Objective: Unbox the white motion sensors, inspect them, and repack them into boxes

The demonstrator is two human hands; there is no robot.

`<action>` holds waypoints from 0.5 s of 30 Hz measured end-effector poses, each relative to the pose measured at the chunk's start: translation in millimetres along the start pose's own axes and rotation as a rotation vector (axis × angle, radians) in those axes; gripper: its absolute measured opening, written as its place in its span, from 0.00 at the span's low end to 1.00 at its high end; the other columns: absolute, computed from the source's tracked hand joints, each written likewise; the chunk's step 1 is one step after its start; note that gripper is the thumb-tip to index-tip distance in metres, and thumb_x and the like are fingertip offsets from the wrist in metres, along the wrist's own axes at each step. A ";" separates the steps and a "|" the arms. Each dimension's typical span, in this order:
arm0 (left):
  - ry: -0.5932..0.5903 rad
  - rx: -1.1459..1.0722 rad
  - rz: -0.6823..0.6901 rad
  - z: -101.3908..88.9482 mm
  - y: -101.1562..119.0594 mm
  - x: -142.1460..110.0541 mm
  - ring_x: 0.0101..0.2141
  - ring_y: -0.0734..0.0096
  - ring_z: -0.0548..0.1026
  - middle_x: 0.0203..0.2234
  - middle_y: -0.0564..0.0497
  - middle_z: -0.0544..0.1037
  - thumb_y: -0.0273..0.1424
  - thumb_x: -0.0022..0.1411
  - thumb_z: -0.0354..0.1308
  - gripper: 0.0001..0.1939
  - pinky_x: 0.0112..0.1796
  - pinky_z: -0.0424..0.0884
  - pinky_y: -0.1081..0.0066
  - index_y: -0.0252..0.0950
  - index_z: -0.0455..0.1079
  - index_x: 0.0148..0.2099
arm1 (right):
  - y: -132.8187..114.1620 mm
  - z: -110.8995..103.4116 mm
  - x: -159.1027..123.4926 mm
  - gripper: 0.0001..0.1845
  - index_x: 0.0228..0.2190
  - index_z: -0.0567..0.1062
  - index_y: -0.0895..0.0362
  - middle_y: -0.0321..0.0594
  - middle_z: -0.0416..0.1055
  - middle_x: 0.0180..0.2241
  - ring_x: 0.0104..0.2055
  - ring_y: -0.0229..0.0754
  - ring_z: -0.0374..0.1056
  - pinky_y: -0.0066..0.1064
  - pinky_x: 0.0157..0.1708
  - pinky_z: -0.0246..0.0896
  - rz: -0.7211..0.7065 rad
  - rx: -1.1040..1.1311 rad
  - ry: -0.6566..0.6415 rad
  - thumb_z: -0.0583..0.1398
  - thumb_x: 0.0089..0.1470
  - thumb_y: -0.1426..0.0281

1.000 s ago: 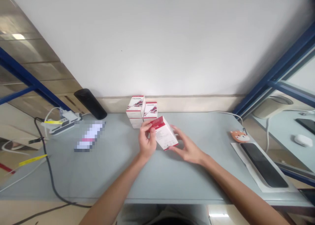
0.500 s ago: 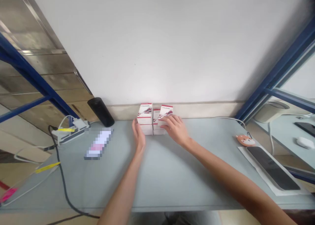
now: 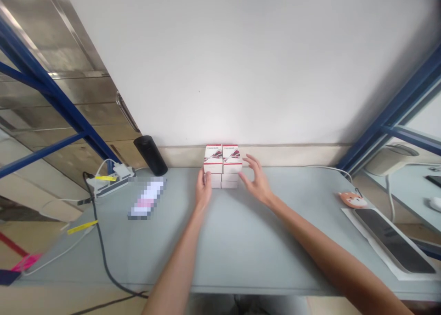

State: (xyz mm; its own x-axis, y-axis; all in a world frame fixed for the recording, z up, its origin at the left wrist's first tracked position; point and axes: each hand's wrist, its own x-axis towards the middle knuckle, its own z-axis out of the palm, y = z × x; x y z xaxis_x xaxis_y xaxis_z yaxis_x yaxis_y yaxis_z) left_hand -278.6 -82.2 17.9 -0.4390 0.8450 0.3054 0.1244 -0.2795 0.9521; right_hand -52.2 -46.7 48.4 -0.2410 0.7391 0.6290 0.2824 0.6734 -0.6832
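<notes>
White cardboard boxes with red edges and a dark red pattern stand in two side-by-side stacks on the table against the wall. The top left box (image 3: 213, 166) and the top right box (image 3: 232, 167) are level, a thin gap between them. Below each, white lower boxes (image 3: 229, 180) show their plain fronts. My left hand (image 3: 204, 186) lies against the left side of the left stack, fingers stretched along it and thumb at the front. Just right of the right stack, my right hand (image 3: 257, 182) is open, fingers spread, holding nothing.
A black cylinder (image 3: 150, 155) and a blurred-out phone-like item (image 3: 147, 199) are on the left, with a power strip (image 3: 115, 182) and cables. On the right lie an orange animal-faced case (image 3: 353, 199) and a dark phone (image 3: 394, 240) on white paper.
My right hand has let go of the top right box and moved off to its right. That box now sits squarely on its stack beside the left one. The view has shifted slightly.
</notes>
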 end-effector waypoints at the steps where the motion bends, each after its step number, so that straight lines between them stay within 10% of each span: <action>1: -0.021 -0.015 0.007 0.7 0.3 1.1 0.65 0.52 0.70 0.65 0.42 0.74 0.57 0.68 0.57 0.35 0.67 0.64 0.56 0.40 0.67 0.66 | 3.7 -5.5 -5.2 0.33 0.69 0.58 0.44 0.50 0.56 0.72 0.70 0.53 0.61 0.54 0.66 0.63 0.112 0.102 -0.039 0.58 0.68 0.52; 8: -0.257 -0.116 -0.006 21.0 -0.3 -15.9 0.66 0.50 0.71 0.67 0.41 0.72 0.50 0.63 0.66 0.35 0.66 0.67 0.54 0.40 0.69 0.67 | 17.1 -42.1 -23.3 0.37 0.73 0.51 0.37 0.38 0.50 0.76 0.75 0.50 0.53 0.54 0.70 0.56 0.445 0.441 -0.128 0.50 0.69 0.43; 15: -0.536 -0.190 -0.060 109.6 6.3 -46.6 0.66 0.49 0.71 0.70 0.39 0.67 0.38 0.57 0.71 0.47 0.65 0.68 0.51 0.41 0.58 0.75 | 43.7 -92.8 -32.8 0.36 0.65 0.69 0.48 0.47 0.67 0.67 0.66 0.53 0.67 0.54 0.63 0.64 0.505 0.236 0.362 0.49 0.67 0.41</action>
State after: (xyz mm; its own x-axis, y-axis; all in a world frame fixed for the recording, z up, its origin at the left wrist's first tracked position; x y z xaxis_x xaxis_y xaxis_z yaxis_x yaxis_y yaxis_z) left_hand -159.8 -73.4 11.5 0.0790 0.9612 0.2644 -0.0710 -0.2592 0.9632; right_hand 54.2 -42.8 32.4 0.2064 0.9414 0.2666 0.0577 0.2603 -0.9638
